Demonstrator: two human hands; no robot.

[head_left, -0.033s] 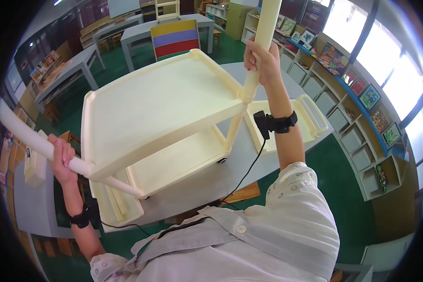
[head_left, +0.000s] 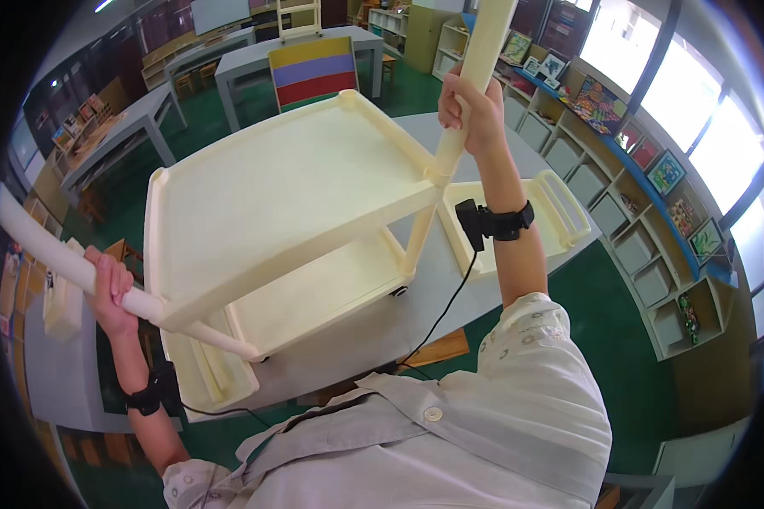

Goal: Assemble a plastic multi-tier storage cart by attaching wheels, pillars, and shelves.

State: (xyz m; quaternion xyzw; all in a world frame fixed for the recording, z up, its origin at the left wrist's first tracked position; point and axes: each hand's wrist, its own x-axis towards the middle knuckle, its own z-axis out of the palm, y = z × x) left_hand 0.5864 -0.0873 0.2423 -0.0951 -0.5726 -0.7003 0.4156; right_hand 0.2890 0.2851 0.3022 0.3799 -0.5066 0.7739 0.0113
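Note:
A cream plastic utility cart (head_left: 272,195) stands on the grey table, with a tray-like upper shelf and a lower shelf (head_left: 323,297) beneath it. Wrapped round the pale tubular post (head_left: 55,254) at its near left corner is my left hand (head_left: 110,293). My right hand (head_left: 474,110) grips another post (head_left: 488,42), which rises from the right corner of the upper shelf. Both post tops run out of view. Beside the cart on the right lies a loose cream tray (head_left: 556,216) with a handle slot. Another cream tray (head_left: 238,386) sits at the left, partly hidden under the cart.
The grey table (head_left: 314,365) bears the cart and trays. Beyond it stand a striped colour board (head_left: 314,72) and more grey tables (head_left: 229,76). Low shelves (head_left: 586,187) with framed pictures line the window wall. A black cable (head_left: 446,314) hangs from my right wrist strap.

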